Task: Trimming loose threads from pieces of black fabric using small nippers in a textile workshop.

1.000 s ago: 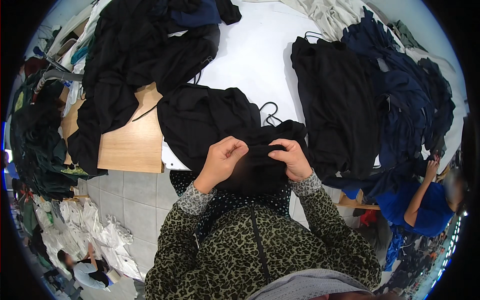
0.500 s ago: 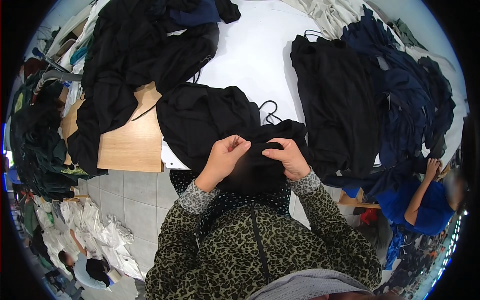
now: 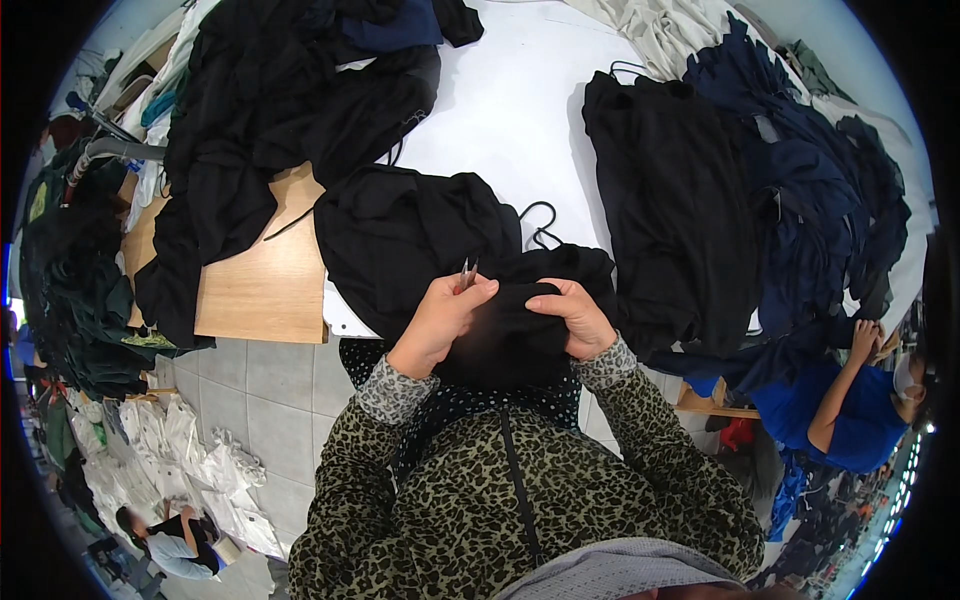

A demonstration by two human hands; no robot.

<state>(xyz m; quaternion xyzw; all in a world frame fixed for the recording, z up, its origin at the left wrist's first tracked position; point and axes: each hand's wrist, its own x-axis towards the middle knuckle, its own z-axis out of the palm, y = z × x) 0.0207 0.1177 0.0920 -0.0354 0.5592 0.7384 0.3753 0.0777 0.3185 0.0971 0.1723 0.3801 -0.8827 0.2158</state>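
Your left hand (image 3: pixel 440 318) pinches small metal snips (image 3: pixel 467 270) at 12 o'clock while your right hand (image 3: pixel 577 318) grips the black garment (image 3: pixel 500 340) bunched taut for trimming.

Black garment (image 3: pixel 510 320), bunched and crumpled, at the white table's near edge, small metal snips (image 3: pixel 467 270) upright against it.

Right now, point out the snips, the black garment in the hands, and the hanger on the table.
snips (image 3: pixel 467 270), head view, on the metal tips above the left hand.
black garment (image 3: pixel 510 335), head view, on the cloth between both hands.
hanger (image 3: pixel 540 222), head view, on the thin black wire loop.
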